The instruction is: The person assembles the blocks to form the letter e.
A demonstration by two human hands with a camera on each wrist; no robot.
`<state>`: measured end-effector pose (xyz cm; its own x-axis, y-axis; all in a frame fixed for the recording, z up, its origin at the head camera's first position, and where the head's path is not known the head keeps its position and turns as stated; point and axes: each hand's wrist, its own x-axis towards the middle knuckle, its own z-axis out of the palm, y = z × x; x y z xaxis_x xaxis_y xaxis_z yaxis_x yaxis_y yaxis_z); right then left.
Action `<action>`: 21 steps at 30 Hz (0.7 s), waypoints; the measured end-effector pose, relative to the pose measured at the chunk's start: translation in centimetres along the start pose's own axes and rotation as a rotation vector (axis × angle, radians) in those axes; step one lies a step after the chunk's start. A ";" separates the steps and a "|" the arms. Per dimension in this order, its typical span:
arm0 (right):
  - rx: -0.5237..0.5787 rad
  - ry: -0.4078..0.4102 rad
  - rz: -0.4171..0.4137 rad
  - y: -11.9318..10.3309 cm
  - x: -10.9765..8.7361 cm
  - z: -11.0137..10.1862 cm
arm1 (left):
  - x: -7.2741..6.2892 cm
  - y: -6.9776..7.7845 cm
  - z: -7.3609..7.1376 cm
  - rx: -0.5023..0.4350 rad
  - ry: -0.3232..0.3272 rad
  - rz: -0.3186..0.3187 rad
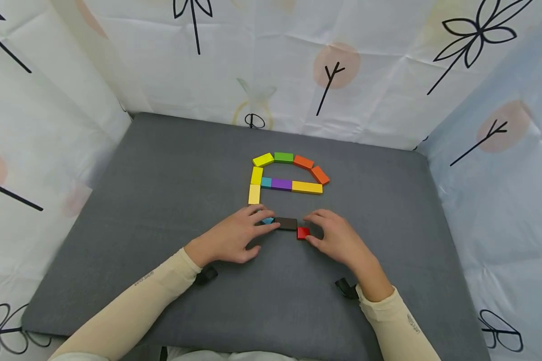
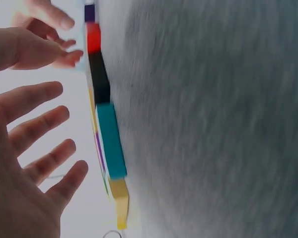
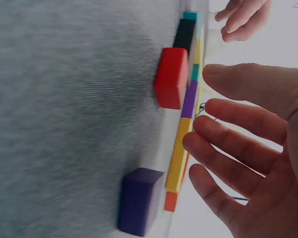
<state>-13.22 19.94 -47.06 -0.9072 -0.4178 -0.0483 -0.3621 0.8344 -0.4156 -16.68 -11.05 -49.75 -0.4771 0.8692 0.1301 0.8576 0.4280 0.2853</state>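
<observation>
My left hand (image 1: pixel 237 235) hovers with spread fingers over a blue block (image 1: pixel 268 220), partly covering it; its fingers look clear of the blocks in the left wrist view. A black block (image 1: pixel 286 224) lies end to end with the blue one. At the black block's right end sits a red block (image 1: pixel 302 233), slightly nearer to me. My right hand (image 1: pixel 339 235) is just right of the red block, fingers loosely bent and holding nothing. A dark purple block (image 3: pixel 140 201) stands apart from the red one in the right wrist view; in the head view the right hand hides it.
Beyond the hands, pale yellow (image 1: pixel 254 194), yellow (image 1: pixel 257 175), green (image 1: pixel 283 158) and orange blocks (image 1: pixel 320 175) form a curved outline. A row of teal (image 1: pixel 266 183), purple (image 1: pixel 281 184) and golden blocks (image 1: pixel 307 187) crosses it. Patterned curtains surround the grey table (image 1: pixel 162 165).
</observation>
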 end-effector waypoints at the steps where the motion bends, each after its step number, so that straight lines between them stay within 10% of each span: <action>1: -0.004 0.001 -0.004 0.1 -0.1 0.1 | 0.1 0.3 0.1 0.017 -0.017 0.003; 21: 0.005 0.050 -0.072 0.7 -0.1 1.9 | 0.6 2.1 1.8 0.111 -0.094 -0.037</action>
<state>-13.01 19.85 -49.08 -0.8884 -0.4583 0.0269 -0.4259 0.8008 -0.4211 -14.80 -9.22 -50.77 -0.4929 0.8696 0.0309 0.8584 0.4801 0.1808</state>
